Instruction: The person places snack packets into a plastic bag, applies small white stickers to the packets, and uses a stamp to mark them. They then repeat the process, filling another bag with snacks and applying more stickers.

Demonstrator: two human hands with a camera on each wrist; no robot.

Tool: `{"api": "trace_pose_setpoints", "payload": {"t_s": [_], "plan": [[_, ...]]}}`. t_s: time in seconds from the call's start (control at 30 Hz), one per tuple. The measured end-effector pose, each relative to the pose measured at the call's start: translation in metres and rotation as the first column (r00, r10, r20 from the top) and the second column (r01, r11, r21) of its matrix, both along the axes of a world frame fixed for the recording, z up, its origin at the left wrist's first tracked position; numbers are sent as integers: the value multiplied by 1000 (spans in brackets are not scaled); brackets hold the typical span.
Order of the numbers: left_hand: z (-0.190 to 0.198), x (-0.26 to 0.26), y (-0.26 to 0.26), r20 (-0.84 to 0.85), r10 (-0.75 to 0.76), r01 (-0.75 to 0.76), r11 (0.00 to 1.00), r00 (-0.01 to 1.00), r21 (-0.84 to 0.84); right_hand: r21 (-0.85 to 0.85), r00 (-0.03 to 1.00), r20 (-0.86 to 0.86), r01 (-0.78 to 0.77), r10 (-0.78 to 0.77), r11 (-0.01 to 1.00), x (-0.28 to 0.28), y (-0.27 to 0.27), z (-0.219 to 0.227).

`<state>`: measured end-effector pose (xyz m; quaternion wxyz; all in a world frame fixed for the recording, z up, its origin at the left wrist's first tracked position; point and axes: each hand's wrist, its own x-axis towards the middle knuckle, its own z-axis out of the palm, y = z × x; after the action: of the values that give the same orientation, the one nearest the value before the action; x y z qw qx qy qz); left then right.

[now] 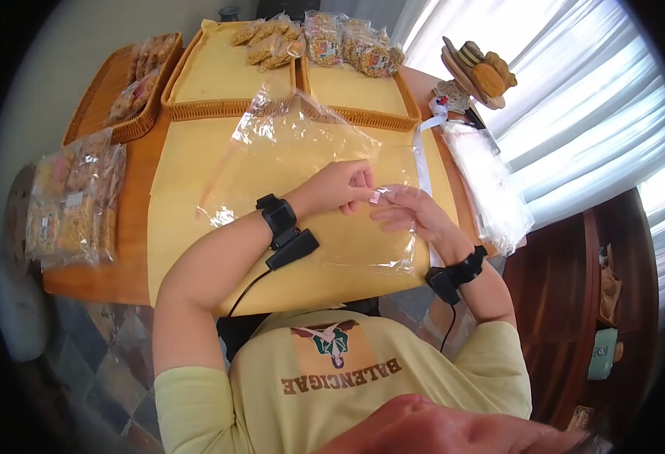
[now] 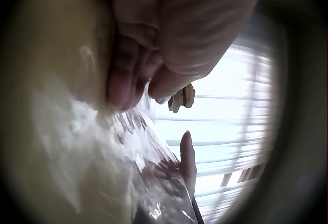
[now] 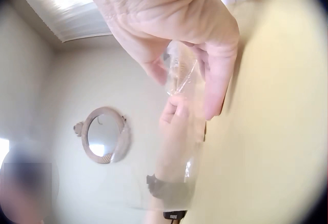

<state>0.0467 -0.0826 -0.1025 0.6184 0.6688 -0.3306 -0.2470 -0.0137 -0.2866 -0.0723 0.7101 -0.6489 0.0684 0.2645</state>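
Both the left hand (image 1: 341,187) and right hand (image 1: 417,211) pinch a clear plastic bag (image 1: 302,144) spread over the yellow mat (image 1: 177,227), near the far wicker tray (image 1: 219,110). Its thin plastic could tear if they pull unevenly, or snag on the tray's wickerwork.

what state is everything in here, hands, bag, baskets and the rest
left hand: fingers curled, pinching the film
right hand: at the film, grip unclear
clear bag: spread out, nothing seen inside
left basket: part filled
middle basket: part filled
right basket: part filled
near-left packs: bagged
plastic pile: lying flat
curtain: hanging, light coming through
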Motion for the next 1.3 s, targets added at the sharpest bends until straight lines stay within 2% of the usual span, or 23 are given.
{"api": "trace_pose_setpoints", "payload": {"t_s": [0.13,0.2,0.23,0.3,0.4,0.53,0.6,0.7,0.9,1.03,1.1,1.2,1.23,1.3], "plan": [[8,-6,-3,116,76,-72,997,990,-36,36,990,138,11,-16,999,7,2,-6],[13,-9,-3,350,165,-150,986,922,-71,-33,975,204,91,-83,995,3,7,-2],[14,-9,-4,349,162,-148,987,923,-67,-30,976,202,94,-86,995,1,7,-2],[14,-10,-4,550,209,-165,978,808,-130,50,959,262,97,-106,994,-2,7,-5],[13,-12,-7,574,210,-170,978,792,-123,98,941,326,59,-88,993,-5,5,-8],[18,-16,-6,608,218,-192,975,764,-108,87,921,371,93,-119,992,-7,6,-12],[19,-17,-7,661,226,-193,973,715,-123,83,901,418,87,-114,993,-9,8,-9],[22,-20,-7,683,210,-201,975,700,-94,77,909,399,96,-118,992,-11,8,-5],[24,-23,-7,639,193,-192,979,745,-72,-22,888,452,105,-84,994,-14,7,-1],[27,-23,-6,638,165,-157,985,752,-69,8,889,452,84,-78,996,-16,6,-4],[30,-24,-5,544,86,-110,994,835,12,10,890,454,50,-49,999,-17,6,-5],[34,-25,-4,484,26,-87,991,875,103,11,889,458,7,-12,1000,-17,4,-9],[35,-26,-4,484,23,-86,990,875,108,15,889,457,9,-14,1000,-17,4,-8],[36,-26,-3,582,27,-85,994,813,72,-4,898,440,6,-4,1000,-17,4,-6]]}}
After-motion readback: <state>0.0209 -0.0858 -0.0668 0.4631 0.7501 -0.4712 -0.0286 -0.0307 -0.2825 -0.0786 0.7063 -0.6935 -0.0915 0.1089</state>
